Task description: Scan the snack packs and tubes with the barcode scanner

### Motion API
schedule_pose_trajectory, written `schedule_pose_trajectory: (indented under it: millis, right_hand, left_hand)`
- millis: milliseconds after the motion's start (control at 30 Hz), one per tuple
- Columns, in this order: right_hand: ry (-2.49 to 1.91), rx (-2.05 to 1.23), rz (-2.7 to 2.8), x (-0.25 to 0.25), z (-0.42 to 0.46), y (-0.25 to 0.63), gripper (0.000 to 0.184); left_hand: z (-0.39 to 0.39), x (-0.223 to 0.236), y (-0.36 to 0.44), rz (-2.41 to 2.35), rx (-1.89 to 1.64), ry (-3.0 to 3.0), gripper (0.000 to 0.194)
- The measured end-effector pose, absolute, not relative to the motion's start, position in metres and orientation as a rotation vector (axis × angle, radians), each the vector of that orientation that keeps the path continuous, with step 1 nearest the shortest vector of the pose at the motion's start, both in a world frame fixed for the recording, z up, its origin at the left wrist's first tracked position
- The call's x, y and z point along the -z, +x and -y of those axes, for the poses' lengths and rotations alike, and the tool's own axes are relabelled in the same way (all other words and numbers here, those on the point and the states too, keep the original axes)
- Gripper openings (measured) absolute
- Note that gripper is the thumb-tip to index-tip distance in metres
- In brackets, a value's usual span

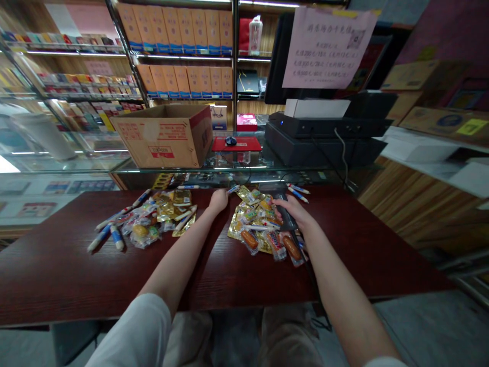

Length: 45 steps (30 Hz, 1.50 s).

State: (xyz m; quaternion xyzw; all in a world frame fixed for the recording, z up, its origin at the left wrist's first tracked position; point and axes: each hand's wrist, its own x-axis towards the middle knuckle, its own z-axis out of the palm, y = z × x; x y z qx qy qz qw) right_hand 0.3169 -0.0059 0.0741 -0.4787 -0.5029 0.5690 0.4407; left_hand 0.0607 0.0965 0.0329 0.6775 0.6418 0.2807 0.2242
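My left hand (219,200) is closed at the far side of the table, between two piles of snacks. From its fingers sticks out a blue-and-white wrapped stick (233,189). My right hand (297,211) grips a black handheld barcode scanner (286,210), its head over the right pile and its cable running down toward me. That pile holds gold packets (234,227), wrapped sausages (249,239) and a red-and-blue wrapped snack (275,243). In the left pile are gold packets (167,209), clear-wrapped yellow pieces (140,231) and blue-and-white sticks (116,237).
Beyond the dark red table (214,280) runs a glass counter with an open cardboard box (156,137), a mouse (231,140) on a red mat, and a black cash register (324,137). More blue-and-white sticks (298,192) lie at the far right edge. Stocked shelves stand behind.
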Motion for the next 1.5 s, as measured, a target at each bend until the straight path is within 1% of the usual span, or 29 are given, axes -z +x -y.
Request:
schedule_pose_trajectory:
  millis: [100, 267, 367, 500, 767, 867, 1067, 1200, 1233, 1300, 1400, 1500]
  right_hand:
    - [-1.136, -1.456, 1.261, -0.076, 0.009, 0.313, 0.031]
    - [-1.052, -1.566, 1.369, -0.082, 0.019, 0.300, 0.035]
    - [-1.027, -1.582, 1.406, -0.079, 0.022, 0.293, 0.034]
    - [-1.001, -1.587, 1.437, -0.074, 0.022, 0.289, 0.033]
    - [-0.990, -1.597, 1.425, -0.077, 0.023, 0.289, 0.035]
    - [-0.980, -1.617, 1.427, -0.075, 0.022, 0.289, 0.036]
    - [-0.963, -1.661, 1.407, -0.075, 0.022, 0.291, 0.033]
    - [-0.960, -1.652, 1.410, -0.076, 0.022, 0.294, 0.032]
    - [-0.958, -1.647, 1.415, -0.077, 0.022, 0.295, 0.032]
    - [-0.953, -1.647, 1.422, -0.079, 0.021, 0.296, 0.031]
    - [-0.959, -1.598, 1.398, -0.082, 0.021, 0.300, 0.029]
    - [-0.994, -1.501, 1.350, -0.085, 0.020, 0.305, 0.028]
  left_hand:
    - [-0.085, -0.031, 0.049, -1.640, -0.838, 1.731, 0.033]
    - [-0.047, -0.027, 0.031, -1.037, -1.177, 1.160, 0.029]
    - [-0.031, -0.029, 0.026, -0.910, -1.215, 1.058, 0.031]
    - [-0.024, -0.031, 0.026, -0.857, -1.186, 1.049, 0.034]
    - [-0.028, -0.020, 0.036, -0.864, -1.194, 1.199, 0.052]
    - [-0.029, -0.019, 0.035, -0.912, -1.181, 1.257, 0.050]
    - [-0.029, -0.019, 0.035, -1.031, -1.182, 1.374, 0.037]
    - [-0.031, -0.017, 0.036, -0.959, -1.184, 1.334, 0.040]
    - [-0.032, -0.018, 0.035, -0.972, -1.187, 1.356, 0.040]
    - [-0.031, -0.023, 0.031, -1.135, -1.215, 1.515, 0.034]
    - [-0.027, -0.037, 0.016, -1.690, -1.201, 1.961, 0.022]
    - [-0.020, -0.051, -0.002, -2.229, -0.950, 2.246, 0.026]
